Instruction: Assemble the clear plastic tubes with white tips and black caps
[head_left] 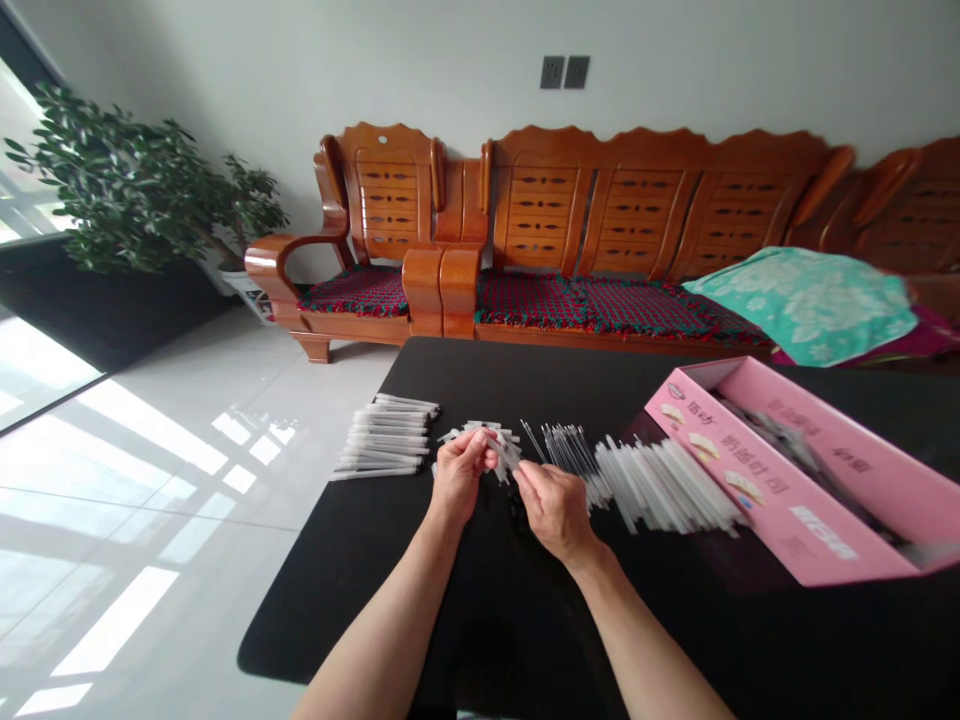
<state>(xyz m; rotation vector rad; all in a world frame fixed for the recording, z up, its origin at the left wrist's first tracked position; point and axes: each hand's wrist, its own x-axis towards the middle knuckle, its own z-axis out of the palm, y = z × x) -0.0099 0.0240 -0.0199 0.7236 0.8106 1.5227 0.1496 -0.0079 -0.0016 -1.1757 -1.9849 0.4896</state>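
Item: left hand (459, 474), thumb and forefinger drawn together; a small pale piece may sit at the tips, but I cannot tell it from what lies behind. Item: right hand (553, 503), fingers bunched; I cannot tell whether they grip anything. Item: small frosted-white plastic pieces (510, 460), loose heap just beyond both hands, mixed angles. Item: thin dark rods with pale tips (571, 448), just beyond and right of the right hand, the nearer one; long axes slant away and leftward, tips pointing away from me. Item: frosted-white plastic tubes (667, 485), farther right, similar slant. Item: slim greyish-white sticks (386, 440), left of the left hand, long axes crosswise.
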